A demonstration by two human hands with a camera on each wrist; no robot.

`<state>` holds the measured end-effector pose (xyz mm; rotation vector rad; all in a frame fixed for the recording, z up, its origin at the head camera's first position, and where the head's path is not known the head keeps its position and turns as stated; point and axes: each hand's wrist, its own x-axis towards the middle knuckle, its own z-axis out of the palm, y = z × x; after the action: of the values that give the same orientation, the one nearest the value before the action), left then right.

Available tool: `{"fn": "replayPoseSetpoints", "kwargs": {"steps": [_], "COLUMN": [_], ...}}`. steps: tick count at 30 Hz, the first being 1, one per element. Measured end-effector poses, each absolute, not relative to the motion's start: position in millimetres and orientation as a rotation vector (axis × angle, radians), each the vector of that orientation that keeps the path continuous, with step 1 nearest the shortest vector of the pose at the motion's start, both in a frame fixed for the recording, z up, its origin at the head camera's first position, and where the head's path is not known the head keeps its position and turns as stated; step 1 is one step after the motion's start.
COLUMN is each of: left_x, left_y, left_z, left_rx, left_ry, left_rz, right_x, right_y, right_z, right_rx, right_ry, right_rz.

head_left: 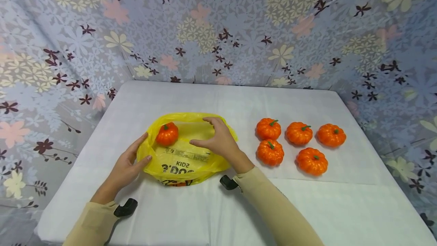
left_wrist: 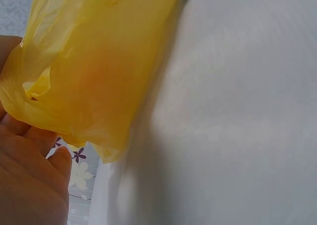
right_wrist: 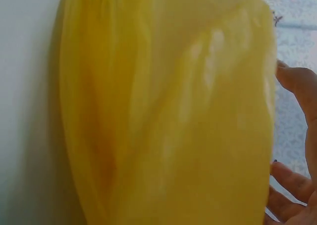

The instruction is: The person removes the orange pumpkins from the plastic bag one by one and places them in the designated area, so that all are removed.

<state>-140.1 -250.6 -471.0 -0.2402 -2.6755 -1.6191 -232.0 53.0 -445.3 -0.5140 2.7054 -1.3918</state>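
Note:
A yellow plastic bag [head_left: 186, 175] with dark printing lies with its mouth spread wide, one small orange pumpkin [head_left: 167, 134] inside at the left. My left hand [head_left: 126, 166] holds the bag's left rim, thumb and fingers at the film. In the left wrist view the bag [left_wrist: 94, 76] drapes against the fingers [left_wrist: 15, 128]. Over the right side of the mouth hovers my right hand [head_left: 222, 139], its thumb and fingers spread apart with nothing between them. The right wrist view shows the bag's side [right_wrist: 198, 136] hiding part of that hand.
Several orange pumpkins with green stems stand to the right, among them a front one [head_left: 312, 161] and a far-right one [head_left: 331, 135]. A white cloth covers the table [head_left: 177, 215]. A flowered curtain [head_left: 235, 29] hangs behind and at both sides.

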Motion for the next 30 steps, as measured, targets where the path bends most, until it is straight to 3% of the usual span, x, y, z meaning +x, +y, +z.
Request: {"fn": "replayPoseSetpoints", "kwargs": {"steps": [16,30], "left_x": [-140,-141], "left_y": [-248,-251], "left_z": [-468,-471], "left_rx": [-0.199,-0.313], "left_ry": [-2.616,-2.534], "left_rz": [-1.761,-1.778], "right_x": [-226,-234], "right_y": [18,-11], "right_z": [-464,-470], "right_rx": [-0.562,-0.636], "right_ry": [2.615,2.650], "right_rz": [-1.375,-1.300]}}
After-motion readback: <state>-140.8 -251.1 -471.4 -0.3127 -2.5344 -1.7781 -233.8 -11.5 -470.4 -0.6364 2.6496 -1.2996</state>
